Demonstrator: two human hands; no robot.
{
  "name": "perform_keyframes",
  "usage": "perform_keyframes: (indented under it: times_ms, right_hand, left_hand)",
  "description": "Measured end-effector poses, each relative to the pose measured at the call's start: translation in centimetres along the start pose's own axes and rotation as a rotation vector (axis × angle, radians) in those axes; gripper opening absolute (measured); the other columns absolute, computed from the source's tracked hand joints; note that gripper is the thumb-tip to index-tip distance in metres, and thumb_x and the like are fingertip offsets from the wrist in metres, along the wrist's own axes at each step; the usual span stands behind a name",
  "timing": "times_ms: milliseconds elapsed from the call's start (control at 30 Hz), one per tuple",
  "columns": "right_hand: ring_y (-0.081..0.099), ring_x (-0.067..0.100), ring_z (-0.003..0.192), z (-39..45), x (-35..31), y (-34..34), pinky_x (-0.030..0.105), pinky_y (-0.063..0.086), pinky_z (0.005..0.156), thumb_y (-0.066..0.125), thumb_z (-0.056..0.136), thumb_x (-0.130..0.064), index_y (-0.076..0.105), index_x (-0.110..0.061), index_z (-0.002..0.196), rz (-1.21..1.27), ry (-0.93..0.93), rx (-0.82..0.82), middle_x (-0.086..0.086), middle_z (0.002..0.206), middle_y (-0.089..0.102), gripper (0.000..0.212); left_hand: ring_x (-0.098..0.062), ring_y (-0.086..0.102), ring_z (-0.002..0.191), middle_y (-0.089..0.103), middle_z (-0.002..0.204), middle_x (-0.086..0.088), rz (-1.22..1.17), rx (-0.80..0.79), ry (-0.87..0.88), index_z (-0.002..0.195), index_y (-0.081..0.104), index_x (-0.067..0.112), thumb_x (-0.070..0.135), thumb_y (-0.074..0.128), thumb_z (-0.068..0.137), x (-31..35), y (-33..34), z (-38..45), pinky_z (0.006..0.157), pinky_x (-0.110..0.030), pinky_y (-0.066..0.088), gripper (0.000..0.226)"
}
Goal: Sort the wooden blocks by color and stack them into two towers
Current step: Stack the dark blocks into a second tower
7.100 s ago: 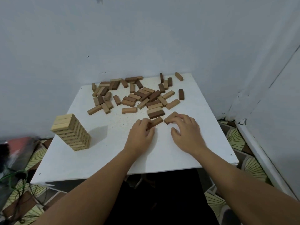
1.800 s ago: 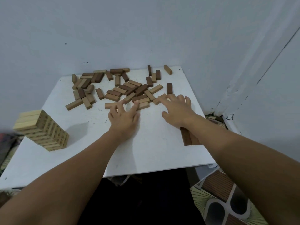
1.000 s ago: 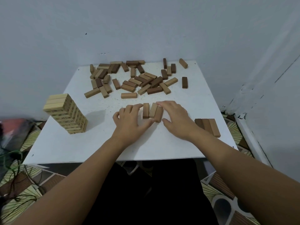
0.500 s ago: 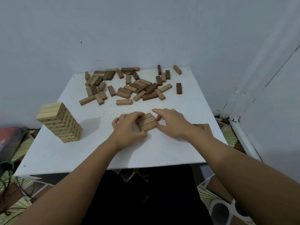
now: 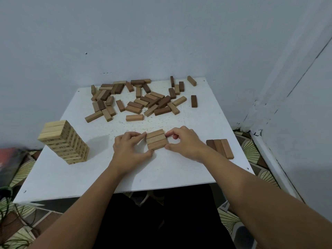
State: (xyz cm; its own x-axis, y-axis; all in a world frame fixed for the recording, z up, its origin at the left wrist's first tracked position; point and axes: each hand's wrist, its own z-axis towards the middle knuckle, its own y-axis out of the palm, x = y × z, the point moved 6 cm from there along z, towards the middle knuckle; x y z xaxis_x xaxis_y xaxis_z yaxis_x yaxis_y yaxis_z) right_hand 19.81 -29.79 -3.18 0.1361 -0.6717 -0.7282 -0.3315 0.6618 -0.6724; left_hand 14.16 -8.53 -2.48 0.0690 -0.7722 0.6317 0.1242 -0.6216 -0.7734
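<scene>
So the setup is a square white tabletop (image 5: 176,169) shoved into the corner of a room with plain pale grey walls (image 5: 161,33), and patterned floor tiles (image 5: 251,151) peek out around the edges. There's a tangle of green cable (image 5: 5,200) on the floor at the left.

At the far side of the table sits a loose scatter of brown wooden blocks (image 5: 143,99), mixed mid-brown and dark brown, lying every which way. On the left stands a tall tower of pale wooden blocks (image 5: 64,142), leaning a bit in this wide-angle view. Near the right edge there's a flat row of three brown blocks (image 5: 220,147) laid side by side.

In the middle, both hands squeeze a set of three mid-brown blocks (image 5: 156,139) pressed together side by side, resting flat on the table. The left hand (image 5: 128,148) pinches its left end with thumb and fingertips; the right hand (image 5: 185,141) pinches the right end the same way, fingers curled. Both forearms reach in from the bottom.
</scene>
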Motion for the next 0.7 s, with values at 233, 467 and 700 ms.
perform_keyframes:
  times_ms: [233,467,700]
  right_hand:
    - [0.045,0.017,0.115,-0.1,0.1,-0.2,0.041,0.043,0.107,0.082,0.083,-0.045,0.055,-0.041,0.134,0.006,0.04,-0.025,-0.013,0.113,0.05,0.057]
    - [0.042,0.018,0.119,0.0,0.0,-0.1,0.038,0.039,0.107,0.08,0.084,-0.047,0.053,-0.046,0.139,-0.008,0.043,-0.046,-0.013,0.113,0.048,0.061]
    - [0.041,0.017,0.121,-0.1,-0.1,0.1,0.039,0.037,0.108,0.082,0.081,-0.051,0.057,-0.049,0.13,-0.024,0.034,-0.028,-0.012,0.117,0.047,0.055]
  left_hand:
    - [-0.006,0.023,0.125,0.044,0.129,0.017,-0.121,-0.08,-0.082,0.139,0.06,0.045,0.038,0.087,0.078,-0.5,-0.6,0.6,0.111,-0.03,0.026,0.067]
    - [-0.012,0.031,0.128,0.046,0.124,0.01,-0.168,-0.055,-0.096,0.102,0.07,0.035,0.032,0.093,0.071,-0.5,-1.1,0.4,0.103,-0.029,0.029,0.039]
    - [-0.013,0.034,0.129,0.048,0.124,0.008,-0.194,-0.066,-0.091,0.102,0.074,0.039,0.034,0.093,0.073,-0.5,-1.1,0.7,0.106,-0.03,0.029,0.035]
